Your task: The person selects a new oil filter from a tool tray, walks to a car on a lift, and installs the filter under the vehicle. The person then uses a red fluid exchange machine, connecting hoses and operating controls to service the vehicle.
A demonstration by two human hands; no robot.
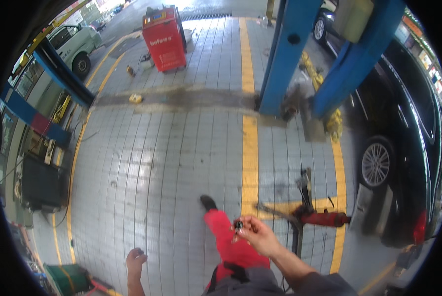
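Observation:
My right hand [257, 233] is raised in front of my red-trousered leg, with its thumb and fingers pinched on a small black part [238, 225]. That part is too small for me to tell its kind. Off to the left and low, my left hand [134, 259] hangs over the tiled floor with its fingers curled. Something dark shows at its fingertips, but I cannot make it out. One dark shoe [207, 202] is on the floor ahead of me.
To my right, a red and black jack-like stand [324, 219] lies on the floor beside a dark car [403, 128]. Blue lift posts [285, 64] rise ahead. A red machine cabinet [165, 47] stands farther off. At left are a dark cabinet [44, 183] and a green drum [68, 279].

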